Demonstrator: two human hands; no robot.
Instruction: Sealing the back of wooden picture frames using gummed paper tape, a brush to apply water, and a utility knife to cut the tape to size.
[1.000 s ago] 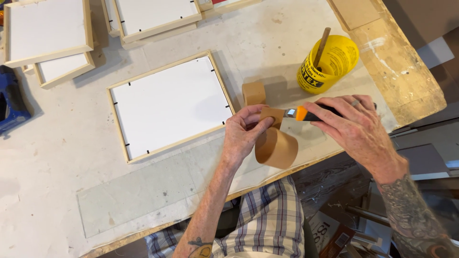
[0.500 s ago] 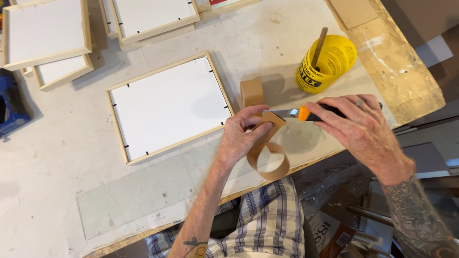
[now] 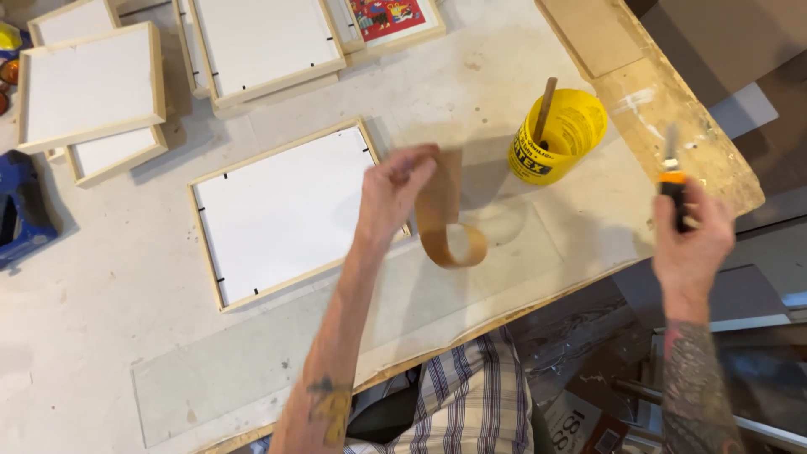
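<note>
**Brown paper tape cut free, hands drawn apart**

Brown paper tape [image 3: 445,220] now hangs as a loose curling strip from my left hand [image 3: 395,189], pinched at its upper end between thumb and fingers and lifted clear of the worktop [image 3: 101,336]. A moment ago both hands were close together over the tape, the blade at the strip; now they are well apart. My right hand [image 3: 691,240] has swung out past the worktop's edge, closed around the orange-and-black utility knife [image 3: 672,189], blade pointing up and away from me.

I judge from this that the cut is finished: the strip ends in a free curl below my left hand, joined to nothing I can see.

Just left of my left hand lies the wooden picture frame [image 3: 286,214], back side up with its white backing board held by small dark tabs. Between my hands, further from me, stands the yellow tub [image 3: 559,134] with a wooden stick in it. More frames [image 3: 88,84] are stacked far beyond and left of my left hand.
</note>
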